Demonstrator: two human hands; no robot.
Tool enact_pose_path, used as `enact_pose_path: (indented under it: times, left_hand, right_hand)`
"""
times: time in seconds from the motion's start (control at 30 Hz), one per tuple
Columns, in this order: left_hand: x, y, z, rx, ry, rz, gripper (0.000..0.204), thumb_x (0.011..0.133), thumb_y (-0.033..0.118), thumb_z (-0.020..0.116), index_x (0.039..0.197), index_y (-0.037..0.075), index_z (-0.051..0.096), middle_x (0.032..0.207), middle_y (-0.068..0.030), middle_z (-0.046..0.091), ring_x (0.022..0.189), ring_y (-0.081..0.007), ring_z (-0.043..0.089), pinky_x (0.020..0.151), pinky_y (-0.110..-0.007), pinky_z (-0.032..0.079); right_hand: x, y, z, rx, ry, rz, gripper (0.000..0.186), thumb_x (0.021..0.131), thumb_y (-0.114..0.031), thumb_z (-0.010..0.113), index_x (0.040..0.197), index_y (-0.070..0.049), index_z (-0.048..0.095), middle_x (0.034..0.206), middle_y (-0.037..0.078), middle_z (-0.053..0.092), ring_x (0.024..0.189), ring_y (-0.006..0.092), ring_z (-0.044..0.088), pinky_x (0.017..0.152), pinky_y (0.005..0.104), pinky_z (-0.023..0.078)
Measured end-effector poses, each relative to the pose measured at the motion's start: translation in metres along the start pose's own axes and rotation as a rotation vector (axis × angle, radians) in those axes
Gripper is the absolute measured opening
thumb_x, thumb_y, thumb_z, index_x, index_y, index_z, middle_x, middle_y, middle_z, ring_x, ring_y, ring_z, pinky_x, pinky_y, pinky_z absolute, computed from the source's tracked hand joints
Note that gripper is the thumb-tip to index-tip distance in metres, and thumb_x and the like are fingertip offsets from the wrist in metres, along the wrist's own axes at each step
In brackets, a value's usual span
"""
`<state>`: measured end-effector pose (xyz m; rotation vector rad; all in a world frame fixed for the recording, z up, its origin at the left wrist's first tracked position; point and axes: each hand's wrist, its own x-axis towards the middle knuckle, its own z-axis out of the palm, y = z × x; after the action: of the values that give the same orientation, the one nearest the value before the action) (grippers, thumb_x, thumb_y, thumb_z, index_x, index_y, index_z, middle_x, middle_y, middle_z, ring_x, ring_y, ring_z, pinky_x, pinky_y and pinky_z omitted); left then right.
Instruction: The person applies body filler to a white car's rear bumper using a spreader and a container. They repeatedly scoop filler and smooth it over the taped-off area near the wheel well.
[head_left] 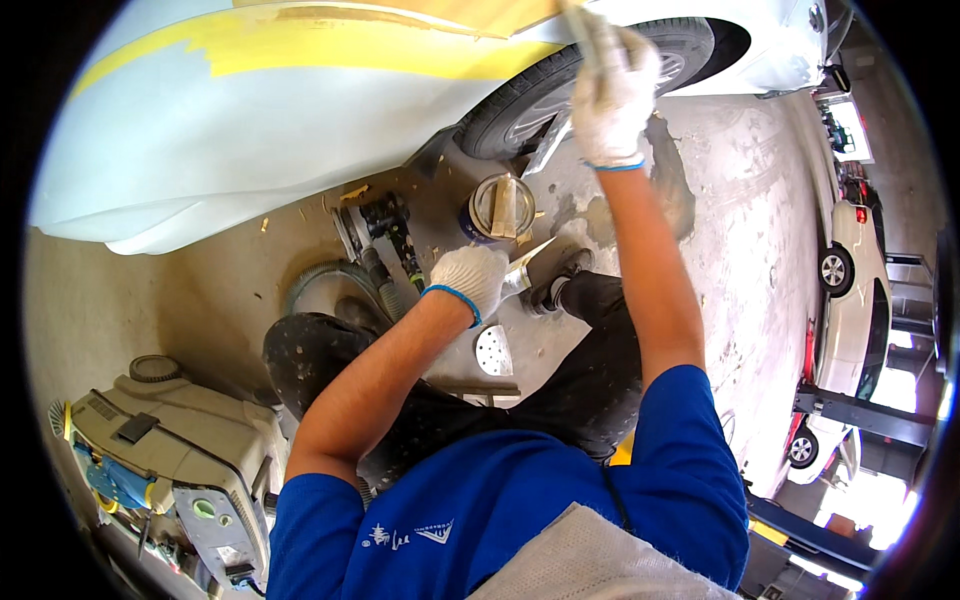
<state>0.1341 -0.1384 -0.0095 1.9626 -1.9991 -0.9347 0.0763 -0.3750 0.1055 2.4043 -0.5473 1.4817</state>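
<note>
My right hand (612,92), in a white glove, is raised to the pale car body panel (250,130) and grips a flat spreader (580,30) pressed at the panel's edge near the yellow filler patch (330,45). My left hand (470,280), also gloved, is lower, over my knees, and holds a metal putty knife (520,270) pointing right. An open tin (500,205) with flat sticks lying across it sits on the floor between the hands, below the car's tyre (540,90).
A black sander with a grey hose (385,240) lies on the concrete floor by the tin. A round sanding disc (493,350) lies near my leg. A beige dust extractor (170,440) stands at lower left. White cars (850,300) are parked on the right.
</note>
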Motion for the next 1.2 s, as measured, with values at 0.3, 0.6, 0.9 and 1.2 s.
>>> enact_pose_path:
  times: [0.3,0.6,0.9,1.2]
  left_hand:
    - [0.0,0.0,0.004,0.006,0.013,-0.007,0.024,0.089,0.017,0.07,0.106,0.002,0.071,0.099,-0.0243,0.076,0.095,-0.0431,0.075,0.085,-0.053,0.06]
    - [0.014,0.0,0.014,0.033,-0.017,-0.01,0.021,0.09,0.017,0.066,0.105,0.002,0.071,0.095,-0.0238,0.076,0.093,-0.0437,0.075,0.081,-0.053,0.061]
    - [0.025,0.009,0.019,0.033,-0.105,-0.068,0.019,0.093,0.013,0.061,0.106,0.003,0.072,0.096,-0.0226,0.076,0.092,-0.0423,0.076,0.081,-0.053,0.061]
    - [0.045,0.016,0.033,0.021,-0.168,-0.083,0.022,0.097,0.015,0.058,0.11,0.005,0.072,0.098,-0.0218,0.077,0.094,-0.0415,0.076,0.083,-0.053,0.061]
  right_hand:
    - [-0.009,0.005,-0.007,0.09,-0.06,-0.252,0.067,0.072,0.0,0.067,0.137,-0.017,0.07,0.122,0.007,0.065,0.107,0.0325,0.061,0.092,0.0474,0.05]
    - [-0.013,0.012,0.001,0.018,-0.155,-0.308,0.067,0.07,-0.003,0.071,0.135,-0.02,0.071,0.124,0.003,0.062,0.112,0.0302,0.059,0.092,0.0458,0.049]
    - [0.012,0.029,-0.041,-0.006,-0.233,-0.555,0.061,0.072,-0.003,0.077,0.131,-0.019,0.075,0.122,0.004,0.068,0.108,0.0276,0.067,0.095,0.0414,0.052]
    - [0.036,0.042,-0.044,0.082,-0.162,-0.768,0.067,0.072,-0.005,0.077,0.135,-0.026,0.073,0.121,0.002,0.067,0.107,0.0282,0.067,0.095,0.0421,0.052]
